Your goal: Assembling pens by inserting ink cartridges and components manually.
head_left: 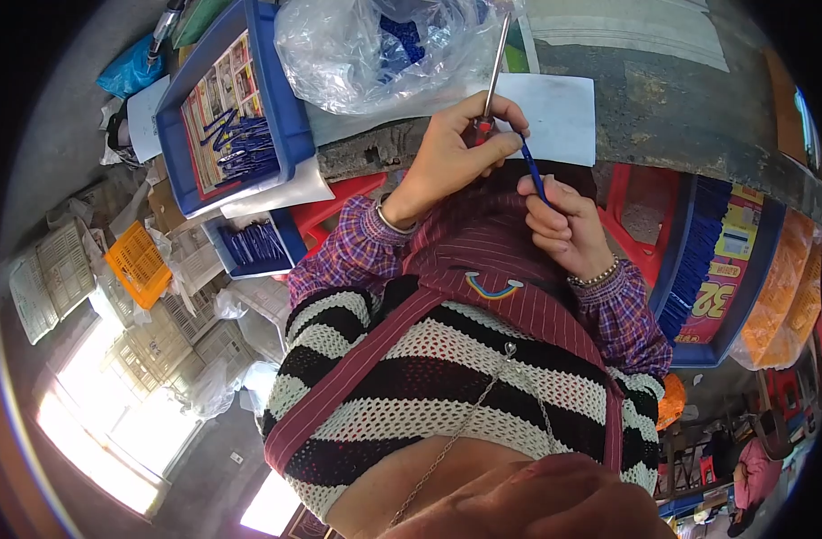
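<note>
My left hand (460,153) is closed around a screwdriver (499,67) with a long metal shaft and a red and black handle; the shaft points up and away. Its thumb and a finger are also at the upper end of a slim dark blue piece (533,172), whose exact kind I cannot make out. My right hand (568,225) pinches the lower end of that piece, its other fingers curled in. Both hands are close together in front of my apron, at the bench's near edge. Just beyond them lies a white sheet (559,112).
A clear plastic bag (339,58) with blue pieces sits on the worn bench (649,112). At left, a blue tray (296,121) holds slim blue pieces on printed paper; a smaller blue bin (296,241) is below. Another blue tray (763,269) is at right, near red stool parts (619,193).
</note>
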`<state>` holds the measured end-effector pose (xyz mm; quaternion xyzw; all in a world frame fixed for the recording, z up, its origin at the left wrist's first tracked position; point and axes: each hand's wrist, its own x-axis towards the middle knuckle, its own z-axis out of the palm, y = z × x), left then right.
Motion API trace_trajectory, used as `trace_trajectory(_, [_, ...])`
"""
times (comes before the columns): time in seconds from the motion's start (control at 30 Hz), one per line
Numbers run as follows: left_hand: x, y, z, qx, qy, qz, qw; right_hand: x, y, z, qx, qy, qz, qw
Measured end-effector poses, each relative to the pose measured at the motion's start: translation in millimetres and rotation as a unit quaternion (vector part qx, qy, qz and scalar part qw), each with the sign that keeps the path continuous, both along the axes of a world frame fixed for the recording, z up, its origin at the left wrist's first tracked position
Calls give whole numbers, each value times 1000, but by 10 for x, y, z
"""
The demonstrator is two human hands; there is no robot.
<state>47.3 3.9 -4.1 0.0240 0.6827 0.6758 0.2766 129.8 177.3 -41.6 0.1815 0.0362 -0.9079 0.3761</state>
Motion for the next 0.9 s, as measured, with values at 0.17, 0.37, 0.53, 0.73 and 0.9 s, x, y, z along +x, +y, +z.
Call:
trace_trajectory(0.17, [-10, -1, 24, -21, 0, -9, 1000, 19, -9, 33, -9, -8, 11, 1000])
trace_trajectory(0.37, [-13, -44, 8, -20, 7, -15, 1000, -39, -74, 125, 254, 92, 12, 963])
trace_trajectory(0.53, [-18, -37, 10, -21, 8, -14, 1000, -37, -75, 112, 356, 136, -18, 924])
trace_trajectory(0.73, [-12, -29, 4, -16, 14, -20, 1000, -18, -91, 136, 385, 141, -35, 911])
trace_trajectory(0.9, [1, -28, 24, -11, 6, -24, 1000, -1, -91, 182, 452, 178, -54, 872])
